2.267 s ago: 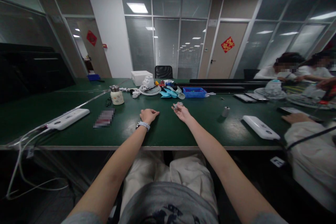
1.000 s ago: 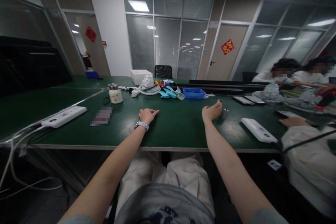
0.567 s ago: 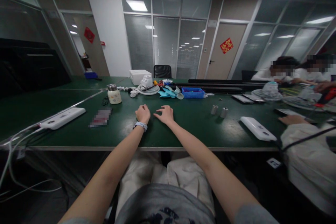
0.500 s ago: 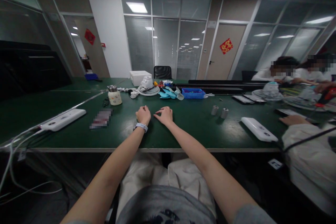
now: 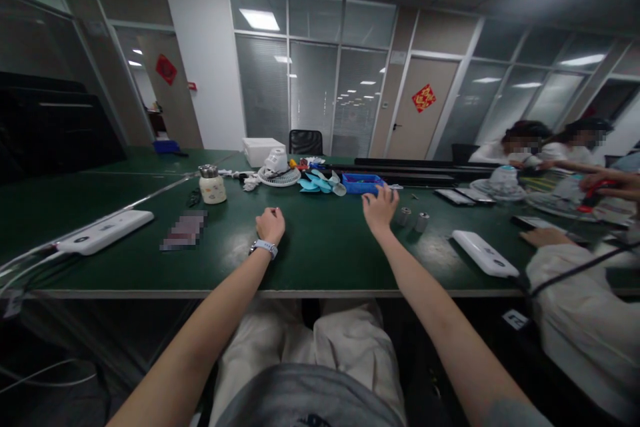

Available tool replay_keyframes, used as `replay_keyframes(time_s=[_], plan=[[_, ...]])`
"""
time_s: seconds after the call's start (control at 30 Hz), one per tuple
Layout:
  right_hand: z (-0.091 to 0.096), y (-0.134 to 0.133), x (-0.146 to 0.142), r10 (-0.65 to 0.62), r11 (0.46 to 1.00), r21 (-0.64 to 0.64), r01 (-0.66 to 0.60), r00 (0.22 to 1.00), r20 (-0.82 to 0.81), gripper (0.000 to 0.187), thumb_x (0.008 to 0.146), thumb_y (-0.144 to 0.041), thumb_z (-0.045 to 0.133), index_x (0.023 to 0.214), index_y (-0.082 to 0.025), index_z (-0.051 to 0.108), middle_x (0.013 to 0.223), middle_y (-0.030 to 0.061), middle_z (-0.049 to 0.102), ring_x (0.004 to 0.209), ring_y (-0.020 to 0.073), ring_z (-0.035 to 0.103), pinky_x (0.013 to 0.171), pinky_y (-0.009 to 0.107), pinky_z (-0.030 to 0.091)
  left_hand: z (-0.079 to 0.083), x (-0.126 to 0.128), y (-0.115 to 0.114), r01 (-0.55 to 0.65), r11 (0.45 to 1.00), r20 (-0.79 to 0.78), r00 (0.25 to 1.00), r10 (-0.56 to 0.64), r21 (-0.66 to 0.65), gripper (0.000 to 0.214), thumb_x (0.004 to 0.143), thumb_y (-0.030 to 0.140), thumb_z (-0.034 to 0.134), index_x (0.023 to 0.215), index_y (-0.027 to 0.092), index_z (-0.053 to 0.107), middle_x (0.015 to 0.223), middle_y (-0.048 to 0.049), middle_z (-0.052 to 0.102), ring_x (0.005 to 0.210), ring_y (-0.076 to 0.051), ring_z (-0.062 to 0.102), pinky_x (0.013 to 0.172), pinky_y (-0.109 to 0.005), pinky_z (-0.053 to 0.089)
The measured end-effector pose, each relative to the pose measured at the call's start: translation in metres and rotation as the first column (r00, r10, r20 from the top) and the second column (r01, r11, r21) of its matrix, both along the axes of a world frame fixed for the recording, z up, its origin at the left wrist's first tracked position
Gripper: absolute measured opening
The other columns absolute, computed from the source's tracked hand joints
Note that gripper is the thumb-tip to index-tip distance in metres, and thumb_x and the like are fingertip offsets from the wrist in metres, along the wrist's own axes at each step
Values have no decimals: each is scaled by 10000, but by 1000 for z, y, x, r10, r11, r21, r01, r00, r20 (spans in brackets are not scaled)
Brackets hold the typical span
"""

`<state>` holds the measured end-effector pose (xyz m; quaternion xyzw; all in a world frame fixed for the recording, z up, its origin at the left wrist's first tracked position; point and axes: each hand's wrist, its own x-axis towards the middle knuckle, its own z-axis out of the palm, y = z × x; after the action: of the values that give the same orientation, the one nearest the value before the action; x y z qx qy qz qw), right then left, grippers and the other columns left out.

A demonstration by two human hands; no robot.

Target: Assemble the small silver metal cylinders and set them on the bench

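My left hand rests as a loose fist on the green table, a watch on its wrist; I cannot see anything in it. My right hand is stretched forward with fingers spread, reaching just short of the blue bin. Two small metal cylinders stand right of that hand. Light blue fan blades and a white fan grille with motor lie behind.
A cream flask stands at the left, with a white power strip nearer the edge. Another power strip lies at the right. Co-workers sit on the right side; one sleeve is close by.
My right hand set a small cylinder beside the other one, came back next to my left hand, then moved forward toward the blue bin. The left hand curled into a fist.
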<state>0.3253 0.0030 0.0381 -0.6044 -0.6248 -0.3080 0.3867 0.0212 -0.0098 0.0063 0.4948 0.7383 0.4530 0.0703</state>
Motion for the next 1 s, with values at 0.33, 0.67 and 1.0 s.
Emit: replay_keyframes(time_s=[0.33, 0.67, 1.0], plan=[[-15, -5, 105, -381, 924, -72, 375, 889, -253, 286, 877, -282, 461, 892, -182, 728, 1100, 137, 570, 1147, 276, 350, 992, 509, 198, -2, 1, 0, -5, 1000, -64, 998, 3, -25, 375, 895, 405, 369, 1044, 185, 632, 999, -134, 681, 1040, -322, 524, 837, -412, 418], [-15, -1, 106, -417, 907, -217, 361, 845, -336, 286, 861, -299, 472, 936, -197, 729, 1084, 144, 590, 1086, 291, 368, 920, 466, 227, -3, 1, 1, 4, 999, -57, 998, -6, -35, 352, 899, 410, 370, 1041, 209, 621, 1016, -117, 678, 1062, -312, 516, 847, -406, 412], [-16, -5, 105, -378, 923, -196, 332, 682, -626, 323, 841, -317, 488, 1108, -245, 655, 1204, 132, 531, 1112, 303, 456, 918, 467, 317, -2, 1, 1, 9, 999, -59, 998, -12, -50, 357, 897, 411, 370, 1043, 203, 621, 1001, -139, 670, 1061, -326, 523, 858, -427, 409]])
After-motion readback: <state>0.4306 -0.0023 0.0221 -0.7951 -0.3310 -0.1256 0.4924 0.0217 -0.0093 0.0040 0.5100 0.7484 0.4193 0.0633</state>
